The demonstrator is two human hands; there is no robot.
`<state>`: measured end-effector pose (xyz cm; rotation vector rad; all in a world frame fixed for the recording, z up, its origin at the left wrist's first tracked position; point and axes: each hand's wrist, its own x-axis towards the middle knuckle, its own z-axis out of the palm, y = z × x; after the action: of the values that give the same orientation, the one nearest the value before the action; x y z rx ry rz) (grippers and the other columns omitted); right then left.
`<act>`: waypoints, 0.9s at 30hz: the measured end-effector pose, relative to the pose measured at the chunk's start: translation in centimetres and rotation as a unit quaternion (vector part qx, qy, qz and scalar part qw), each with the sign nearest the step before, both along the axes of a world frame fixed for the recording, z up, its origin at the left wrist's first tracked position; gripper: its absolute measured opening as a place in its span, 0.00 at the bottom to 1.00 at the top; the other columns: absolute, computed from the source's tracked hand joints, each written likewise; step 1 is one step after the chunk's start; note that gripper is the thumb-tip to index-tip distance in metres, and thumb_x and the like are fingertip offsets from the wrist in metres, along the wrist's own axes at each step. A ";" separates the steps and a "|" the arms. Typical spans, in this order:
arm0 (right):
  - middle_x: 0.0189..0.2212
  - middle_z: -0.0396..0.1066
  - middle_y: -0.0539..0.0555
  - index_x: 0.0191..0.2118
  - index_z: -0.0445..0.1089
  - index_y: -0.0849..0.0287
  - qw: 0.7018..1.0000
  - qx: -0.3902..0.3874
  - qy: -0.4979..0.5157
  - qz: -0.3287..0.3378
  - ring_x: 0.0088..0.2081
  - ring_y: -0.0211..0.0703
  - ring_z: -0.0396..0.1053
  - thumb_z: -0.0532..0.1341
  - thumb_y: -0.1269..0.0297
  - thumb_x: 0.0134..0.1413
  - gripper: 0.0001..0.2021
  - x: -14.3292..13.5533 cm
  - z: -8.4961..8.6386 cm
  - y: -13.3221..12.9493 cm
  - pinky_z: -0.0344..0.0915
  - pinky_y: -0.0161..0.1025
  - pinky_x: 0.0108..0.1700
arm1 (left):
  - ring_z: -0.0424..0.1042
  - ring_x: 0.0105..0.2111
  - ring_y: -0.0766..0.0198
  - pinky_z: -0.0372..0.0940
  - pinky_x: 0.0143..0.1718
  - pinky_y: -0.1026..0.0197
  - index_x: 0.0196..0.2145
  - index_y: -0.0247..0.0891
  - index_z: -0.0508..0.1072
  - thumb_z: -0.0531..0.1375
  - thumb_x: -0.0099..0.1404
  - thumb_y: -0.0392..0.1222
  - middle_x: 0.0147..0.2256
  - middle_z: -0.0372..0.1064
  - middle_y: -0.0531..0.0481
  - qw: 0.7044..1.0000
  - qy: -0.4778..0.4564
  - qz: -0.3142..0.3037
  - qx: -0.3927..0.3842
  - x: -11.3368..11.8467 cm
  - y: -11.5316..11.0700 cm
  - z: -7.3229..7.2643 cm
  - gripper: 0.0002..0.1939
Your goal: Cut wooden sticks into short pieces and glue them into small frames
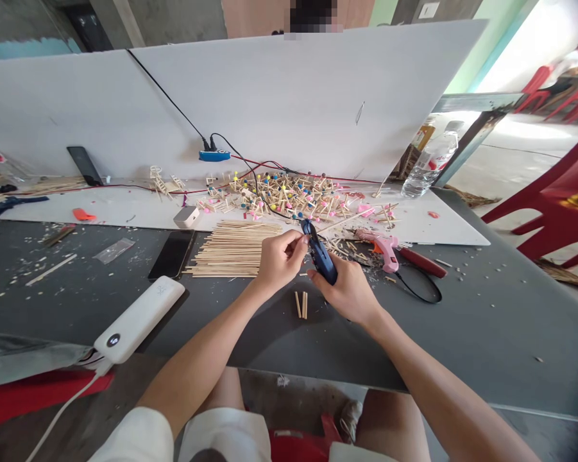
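Observation:
My right hand (349,289) is wrapped round a dark blue hand tool (321,256), its head pointing up and to the left. Close beside the tool's head, my left hand (281,256) is pinched; what it holds is too small to name. Below the hands, a few short wooden pieces (301,305) lie on the dark grey table (250,321). A row of long thin wooden sticks (226,250) lies left of my left hand. Behind them is a heap of small stick pieces with coloured balls (289,196).
A pink glue gun (389,252) and red-handled tool (422,262) lie at right. At left are a black phone (172,255), a white power bank (139,319) and a small box (186,217). Bottles (433,157) stand back right, before red chairs. A white board (269,102) rises behind.

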<state>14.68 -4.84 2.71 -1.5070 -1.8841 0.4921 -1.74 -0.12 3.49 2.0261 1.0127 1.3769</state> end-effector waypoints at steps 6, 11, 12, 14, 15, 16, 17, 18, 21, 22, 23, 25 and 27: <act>0.18 0.59 0.44 0.29 0.62 0.55 1.000 -0.005 0.001 0.003 0.21 0.36 0.54 0.58 0.56 0.56 0.10 0.0 0.0 0.0 0.50 0.35 0.26 | 0.61 0.16 0.69 0.54 0.20 0.65 0.26 0.37 0.68 0.54 0.71 0.52 0.17 0.63 0.53 1.000 -0.009 -0.005 -0.013 0.0 -0.1 0.1 0.20; 0.18 0.59 0.44 0.29 0.62 0.55 1.000 -0.001 0.001 0.006 0.21 0.36 0.54 0.58 0.56 0.56 0.10 0.0 0.1 0.0 0.50 0.35 0.26 | 0.64 0.16 0.69 0.55 0.19 0.65 0.26 0.36 0.68 0.54 0.71 0.52 0.17 0.64 0.53 0.999 -0.026 -0.027 -0.030 0.0 -0.1 0.2 0.20; 0.18 0.58 0.44 0.29 0.61 0.55 1.000 0.000 0.001 0.006 0.21 0.36 0.53 0.58 0.56 0.56 0.10 0.0 0.1 0.0 0.50 0.35 0.26 | 0.65 0.16 0.69 0.55 0.19 0.66 0.26 0.37 0.68 0.54 0.71 0.52 0.17 0.64 0.53 0.999 -0.028 -0.029 -0.031 0.0 -0.1 0.2 0.20; 0.17 0.58 0.44 0.29 0.61 0.55 1.000 0.001 0.000 0.005 0.21 0.36 0.53 0.58 0.56 0.56 0.10 0.0 0.0 0.0 0.49 0.35 0.26 | 0.65 0.16 0.69 0.56 0.19 0.66 0.26 0.37 0.68 0.54 0.71 0.52 0.17 0.64 0.53 0.999 -0.029 -0.031 -0.034 0.0 -0.1 0.2 0.20; 0.17 0.58 0.44 0.28 0.60 0.55 1.000 0.000 0.000 0.005 0.20 0.36 0.53 0.58 0.57 0.56 0.10 0.0 0.0 0.0 0.49 0.35 0.26 | 0.65 0.16 0.69 0.56 0.19 0.66 0.26 0.37 0.68 0.54 0.71 0.52 0.17 0.64 0.53 0.998 -0.030 -0.032 -0.036 0.0 -0.1 0.2 0.20; 0.17 0.58 0.44 0.28 0.60 0.55 1.000 -0.001 0.000 0.004 0.20 0.36 0.53 0.58 0.57 0.56 0.10 0.0 0.0 0.1 0.49 0.35 0.26 | 0.65 0.17 0.69 0.57 0.19 0.66 0.26 0.37 0.68 0.54 0.71 0.53 0.17 0.64 0.54 0.998 -0.031 -0.034 -0.040 0.0 -0.1 0.1 0.20; 0.17 0.59 0.45 0.28 0.61 0.55 1.000 -0.002 0.001 0.004 0.20 0.36 0.53 0.58 0.57 0.56 0.10 0.0 -0.1 0.1 0.50 0.35 0.26 | 0.66 0.17 0.69 0.57 0.19 0.66 0.26 0.37 0.68 0.54 0.71 0.53 0.17 0.64 0.54 0.998 -0.033 -0.038 -0.045 0.0 0.0 0.0 0.20; 0.17 0.59 0.45 0.28 0.61 0.55 1.000 -0.003 0.003 0.004 0.20 0.36 0.54 0.58 0.57 0.55 0.10 0.0 -0.1 0.1 0.50 0.35 0.26 | 0.66 0.17 0.69 0.58 0.19 0.66 0.27 0.37 0.68 0.54 0.71 0.53 0.17 0.64 0.54 0.997 -0.036 -0.042 -0.052 0.0 0.0 -0.1 0.20; 0.17 0.59 0.45 0.29 0.61 0.55 1.000 -0.005 0.008 0.002 0.20 0.37 0.54 0.58 0.57 0.56 0.10 0.0 -0.3 0.2 0.50 0.35 0.26 | 0.64 0.15 0.70 0.57 0.17 0.67 0.27 0.37 0.68 0.54 0.70 0.53 0.17 0.64 0.55 0.994 -0.053 -0.058 -0.074 0.0 0.1 -0.4 0.19; 0.17 0.59 0.45 0.29 0.62 0.55 1.000 -0.006 0.008 0.000 0.20 0.37 0.54 0.58 0.57 0.56 0.10 -0.1 -0.4 0.1 0.50 0.35 0.26 | 0.63 0.14 0.70 0.57 0.17 0.67 0.28 0.37 0.67 0.54 0.70 0.54 0.17 0.64 0.55 0.993 -0.061 -0.064 -0.082 0.0 0.2 -0.5 0.19; 0.17 0.59 0.45 0.29 0.62 0.55 1.000 -0.007 0.008 -0.002 0.20 0.37 0.54 0.58 0.57 0.56 0.09 -0.1 -0.4 0.1 0.50 0.35 0.26 | 0.63 0.14 0.70 0.56 0.16 0.67 0.28 0.37 0.67 0.55 0.70 0.54 0.17 0.64 0.55 0.991 -0.068 -0.069 -0.090 0.0 0.2 -0.6 0.19; 0.18 0.60 0.45 0.30 0.62 0.55 1.000 -0.009 0.004 -0.006 0.20 0.37 0.54 0.58 0.57 0.55 0.09 -0.1 -0.5 0.1 0.50 0.35 0.26 | 0.62 0.13 0.71 0.56 0.15 0.66 0.28 0.37 0.67 0.55 0.70 0.54 0.18 0.65 0.55 0.989 -0.076 -0.075 -0.101 0.1 0.2 -0.8 0.19; 0.18 0.62 0.46 0.30 0.61 0.55 1.000 -0.010 -0.001 -0.011 0.20 0.38 0.55 0.58 0.57 0.55 0.09 -0.1 -0.5 0.0 0.51 0.35 0.26 | 0.62 0.13 0.71 0.56 0.15 0.66 0.29 0.37 0.68 0.55 0.70 0.54 0.18 0.65 0.55 0.989 -0.078 -0.076 -0.104 0.1 0.2 -0.9 0.19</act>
<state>14.59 -4.81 2.16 -1.5408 -1.8675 0.5012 -1.61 0.05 2.60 1.7756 0.8747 1.2718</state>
